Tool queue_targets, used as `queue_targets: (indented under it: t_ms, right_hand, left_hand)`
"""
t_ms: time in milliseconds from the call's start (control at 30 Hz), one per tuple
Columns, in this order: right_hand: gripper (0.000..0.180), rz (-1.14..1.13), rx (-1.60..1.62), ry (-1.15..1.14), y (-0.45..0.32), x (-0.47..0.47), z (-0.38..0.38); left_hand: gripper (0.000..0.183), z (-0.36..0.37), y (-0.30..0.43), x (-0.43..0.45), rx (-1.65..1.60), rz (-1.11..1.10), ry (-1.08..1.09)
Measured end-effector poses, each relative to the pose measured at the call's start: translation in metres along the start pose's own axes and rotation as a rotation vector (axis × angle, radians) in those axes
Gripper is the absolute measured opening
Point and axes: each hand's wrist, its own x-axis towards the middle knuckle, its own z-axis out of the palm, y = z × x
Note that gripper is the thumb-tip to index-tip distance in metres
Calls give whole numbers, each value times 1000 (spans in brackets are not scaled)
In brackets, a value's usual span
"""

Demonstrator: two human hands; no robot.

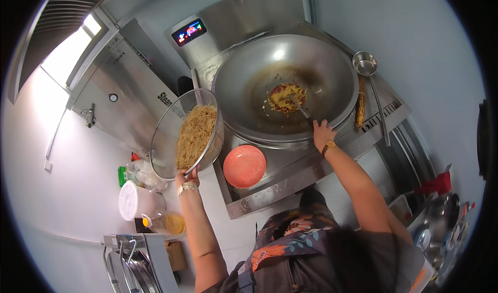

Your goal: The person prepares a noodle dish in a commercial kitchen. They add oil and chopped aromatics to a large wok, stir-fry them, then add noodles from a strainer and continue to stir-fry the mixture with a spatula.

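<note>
With its fingers on the rim, my left hand holds a wire mesh strainer basket, which tilts beside the wok. Pale brown shredded food fills part of the basket. My right hand is closed around the dark handle of a metal cooking utensil at the near right rim of the big steel wok. The utensil's head lies in a yellow and red chopped mixture at the wok's bottom. A pink plate rests on the stove's near left corner.
A steel ladle and a bundled brush-like tool lie right of the wok on the stove. A steel steam cabinet stands at left. Below it are a white bucket and an oil jug. Pans sit at lower right.
</note>
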Motion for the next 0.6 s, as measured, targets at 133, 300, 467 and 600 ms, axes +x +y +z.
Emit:
queue_targets:
  t_ms: [133, 300, 467, 600]
  right_hand:
    - [44, 48, 32, -444, -15, 57, 15]
    - [41, -90, 185, -448, -1, 108, 31]
    - [39, -275, 165, -336, 59, 117, -41]
    - [51, -325, 95, -453, 96, 77, -115]
  left_hand:
    - [33, 28, -48, 26, 54, -32, 63]
    - [30, 42, -88, 63, 61, 44, 129]
    - [21, 47, -114, 80, 183, 103, 97]
    - [58, 48, -115, 57, 295, 252, 151]
